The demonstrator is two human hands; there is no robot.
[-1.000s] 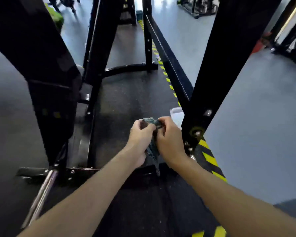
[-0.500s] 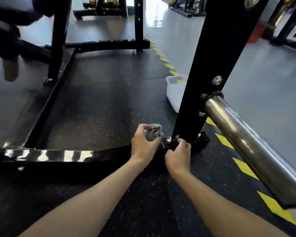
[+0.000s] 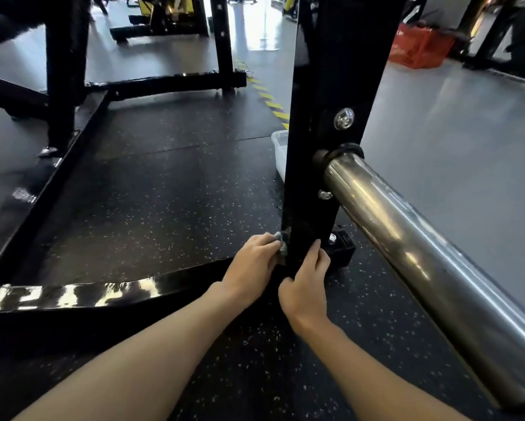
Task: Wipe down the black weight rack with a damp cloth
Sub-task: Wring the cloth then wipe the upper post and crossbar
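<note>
The black weight rack's upright post (image 3: 331, 101) rises from the floor at centre right, with a glossy black base bar (image 3: 73, 296) running left from its foot. My left hand (image 3: 252, 264) grips a bunched grey-green cloth (image 3: 281, 240) and presses it against the left side of the post's foot. My right hand (image 3: 305, 282) rests on the front of the post's base, fingers laid against it. A chrome peg (image 3: 407, 244) sticks out of the post toward me on the right.
A white plastic tub (image 3: 279, 153) stands behind the post on the speckled rubber mat (image 3: 164, 192). Yellow-black hazard tape (image 3: 273, 101) edges the mat. More black rack frames (image 3: 64, 71) stand at left. A red basket (image 3: 419, 47) sits far right on grey floor.
The view has dropped and closed in on the post's foot. My left hand moved the cloth right against the post. My right hand let go of the cloth and settled on the base.
</note>
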